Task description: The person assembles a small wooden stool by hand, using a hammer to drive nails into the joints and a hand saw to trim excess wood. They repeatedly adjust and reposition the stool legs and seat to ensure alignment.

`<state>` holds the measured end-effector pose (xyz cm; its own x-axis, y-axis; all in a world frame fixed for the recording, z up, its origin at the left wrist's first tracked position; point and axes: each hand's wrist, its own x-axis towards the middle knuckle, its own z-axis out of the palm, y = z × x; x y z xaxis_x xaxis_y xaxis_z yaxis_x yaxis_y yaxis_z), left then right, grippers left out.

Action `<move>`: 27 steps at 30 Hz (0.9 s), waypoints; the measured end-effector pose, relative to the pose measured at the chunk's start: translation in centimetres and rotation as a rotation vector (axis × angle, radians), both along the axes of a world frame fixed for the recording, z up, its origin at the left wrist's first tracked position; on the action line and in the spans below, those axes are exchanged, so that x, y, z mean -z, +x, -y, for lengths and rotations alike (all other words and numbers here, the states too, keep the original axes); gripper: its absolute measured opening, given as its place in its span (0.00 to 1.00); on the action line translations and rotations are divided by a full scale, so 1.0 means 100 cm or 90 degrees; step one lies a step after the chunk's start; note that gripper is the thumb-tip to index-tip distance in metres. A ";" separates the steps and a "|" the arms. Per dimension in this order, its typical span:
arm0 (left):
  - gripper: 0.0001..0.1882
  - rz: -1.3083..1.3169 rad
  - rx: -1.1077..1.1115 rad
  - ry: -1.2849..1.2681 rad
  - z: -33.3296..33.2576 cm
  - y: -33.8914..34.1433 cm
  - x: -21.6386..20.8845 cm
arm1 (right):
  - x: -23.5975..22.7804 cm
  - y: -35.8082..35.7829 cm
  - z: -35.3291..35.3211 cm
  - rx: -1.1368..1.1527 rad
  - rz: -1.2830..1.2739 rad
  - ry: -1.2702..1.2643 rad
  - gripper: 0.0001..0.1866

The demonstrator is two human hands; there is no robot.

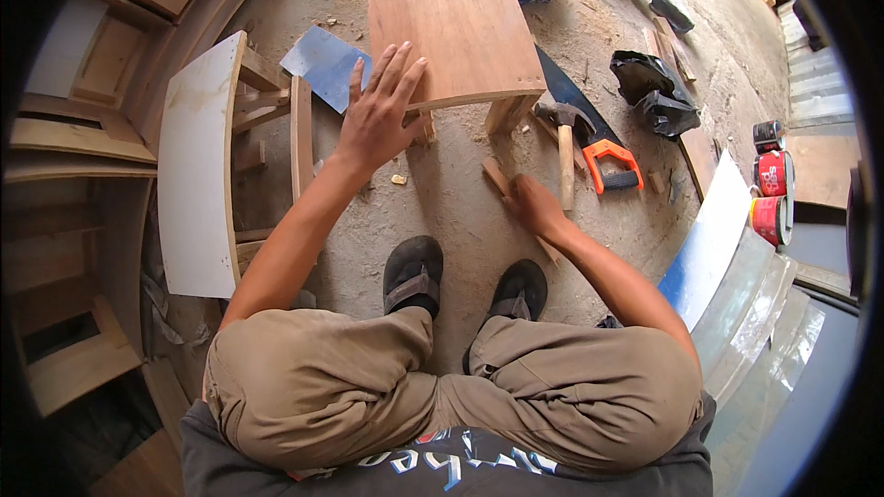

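My left hand (376, 118) lies with its fingers spread on the near left edge of a small plywood stool (451, 28), whose flat top faces up. Low over the floor, my right hand (536, 208) is closed around a narrow wooden strip (496, 177); one end sticks out past the fingers and the other shows below the wrist. Right of the stool lies a hammer (566, 166) with a wooden handle. A handsaw (614, 167) with an orange and black handle rests beside it, its blade running up toward the stool.
A white-faced wooden frame (198, 166) stands left of my left arm, near open wooden cabinets (74, 221). A blue-white sheet (327, 64) lies by the stool. To the right are a black plastic bag (649, 92), red cans (772, 173) and leaning panels (746, 285). Offcuts and sawdust litter the concrete.
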<state>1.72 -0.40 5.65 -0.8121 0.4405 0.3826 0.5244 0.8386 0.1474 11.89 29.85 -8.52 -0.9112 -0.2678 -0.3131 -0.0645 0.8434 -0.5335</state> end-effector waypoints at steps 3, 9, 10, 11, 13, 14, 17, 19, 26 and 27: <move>0.43 0.006 -0.007 0.020 -0.005 -0.005 0.001 | 0.000 -0.018 0.008 0.015 -0.028 -0.067 0.22; 0.39 -0.050 0.037 0.113 -0.006 -0.003 0.014 | -0.012 -0.035 0.023 0.137 -0.292 -0.180 0.34; 0.38 -0.055 0.037 0.112 -0.005 -0.004 0.016 | -0.016 -0.039 0.024 0.178 -0.356 -0.191 0.37; 0.38 -0.060 0.037 0.112 -0.005 -0.004 0.017 | -0.020 -0.045 0.023 0.197 -0.365 -0.193 0.41; 0.37 -0.083 0.035 0.104 -0.005 -0.005 0.019 | -0.035 -0.058 0.022 0.227 -0.382 -0.196 0.49; 0.37 -0.096 0.028 0.097 -0.004 -0.004 0.019 | -0.047 -0.063 0.021 0.212 -0.358 -0.280 0.52; 0.37 -0.110 0.022 0.095 -0.001 -0.005 0.019 | -0.085 -0.090 0.025 0.158 -0.242 -0.559 0.61; 0.35 -0.108 0.035 0.112 -0.009 -0.009 0.016 | -0.094 -0.103 0.020 0.161 -0.166 -0.644 0.54; 0.33 -0.127 0.079 0.166 -0.056 -0.006 0.020 | -0.087 -0.112 -0.020 0.385 -0.175 -0.657 0.29; 0.34 -0.134 0.075 0.186 -0.055 -0.004 0.020 | -0.091 -0.111 -0.013 0.380 -0.148 -0.674 0.27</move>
<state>1.31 5.10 3.65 -0.6527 0.3739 0.6589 0.6590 0.7092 0.2504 0.78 31.17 0.56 -0.9825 0.1860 -0.0102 -0.0023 -0.0671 -0.9977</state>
